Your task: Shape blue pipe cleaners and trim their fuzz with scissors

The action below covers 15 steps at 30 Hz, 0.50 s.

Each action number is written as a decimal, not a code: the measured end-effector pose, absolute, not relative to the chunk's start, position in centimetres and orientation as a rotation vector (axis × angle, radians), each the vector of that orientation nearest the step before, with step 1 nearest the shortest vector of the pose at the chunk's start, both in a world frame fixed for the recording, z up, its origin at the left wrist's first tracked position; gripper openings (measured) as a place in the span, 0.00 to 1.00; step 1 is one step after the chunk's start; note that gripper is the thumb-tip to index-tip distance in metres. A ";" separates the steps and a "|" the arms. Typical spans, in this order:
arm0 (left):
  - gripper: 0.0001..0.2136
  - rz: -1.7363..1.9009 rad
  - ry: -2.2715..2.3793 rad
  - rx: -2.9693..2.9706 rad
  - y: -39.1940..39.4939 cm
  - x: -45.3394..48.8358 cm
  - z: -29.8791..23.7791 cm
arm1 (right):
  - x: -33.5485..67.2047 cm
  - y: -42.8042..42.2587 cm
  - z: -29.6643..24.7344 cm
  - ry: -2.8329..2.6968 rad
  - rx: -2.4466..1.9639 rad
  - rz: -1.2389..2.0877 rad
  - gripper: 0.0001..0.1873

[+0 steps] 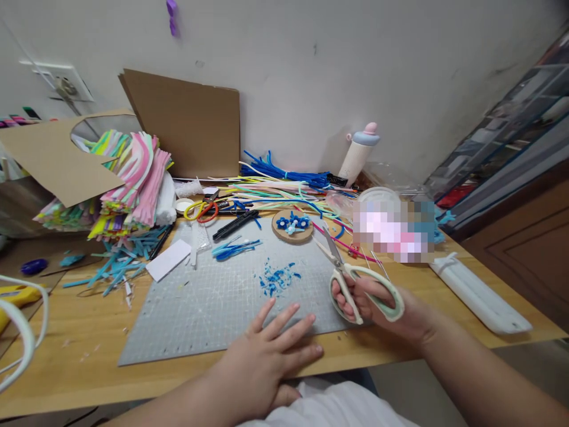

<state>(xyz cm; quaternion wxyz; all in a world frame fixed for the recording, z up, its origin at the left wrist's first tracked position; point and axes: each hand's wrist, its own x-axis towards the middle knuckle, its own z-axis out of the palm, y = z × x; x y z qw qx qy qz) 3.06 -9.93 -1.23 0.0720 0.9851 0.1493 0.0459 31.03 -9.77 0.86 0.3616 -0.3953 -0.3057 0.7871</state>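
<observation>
My right hand [368, 296] grips a pair of scissors [338, 264] with pale green handles, fingers through the loops and blades parted, pointing away from me. My left hand [280, 344] is spread open with nothing in it, over the near edge of the grey cutting mat [178, 320]. Just beyond its fingertips lies a scatter of blue fuzzy clippings [278, 279]. Farther back, a round cardboard disc [284, 234] carries small blue flowers with white centres. A small bunch of blue pipe cleaners [235, 250] lies on the mat beside a black pen-like tool [235, 225].
Bundled pastel pipe cleaners [133, 178] stand at the left near a cardboard sheet [191, 124]. Red-and-yellow scissors [202, 210] and a white card [169, 261] lie nearby. Behind stands a bottle [359, 155]. A long white case [484, 296] lies at right.
</observation>
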 end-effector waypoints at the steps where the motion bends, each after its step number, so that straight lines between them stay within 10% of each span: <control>1: 0.30 0.129 0.463 2.962 -9.9 2.9 -1.3 | 31.1 -9.8 0.5 -0.792 -1.044 2.009 0.18; 15: 0.29 0.183 0.672 2.927 -9.0 2.5 -0.9 | 30.9 -10.1 0.0 -0.840 -1.190 1.852 0.15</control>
